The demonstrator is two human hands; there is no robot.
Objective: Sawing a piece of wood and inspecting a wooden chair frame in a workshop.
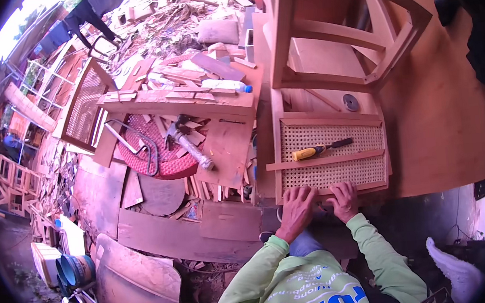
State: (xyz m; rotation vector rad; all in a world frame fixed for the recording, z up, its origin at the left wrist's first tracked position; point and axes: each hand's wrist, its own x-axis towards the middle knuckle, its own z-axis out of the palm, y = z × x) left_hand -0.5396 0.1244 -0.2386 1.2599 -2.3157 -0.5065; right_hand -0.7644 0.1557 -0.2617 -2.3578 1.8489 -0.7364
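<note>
A wooden frame with a woven cane panel (342, 174) lies on the workbench in front of me. My left hand (298, 210) bends its fingers over the frame's near rail (322, 192), toward the left corner. Farther right on that rail, my right hand (345, 201) grips with bent fingers; its thumb points toward the left hand. The undersides of both hands are hidden. A chisel (318, 149) with a yellow handle rests on the cane, its dark blade to the right. Just nearer than it, a thin wooden strip (324, 160) crosses the frame and sticks out at the left.
Beyond the panel stands a wooden chair frame (340, 79), near a round grey disc (351, 102). To the left are a hammer (187, 145), a hacksaw (149, 154) and a red woven seat (166, 167) among wood offcuts. A plastic bottle (226, 85) lies farther back.
</note>
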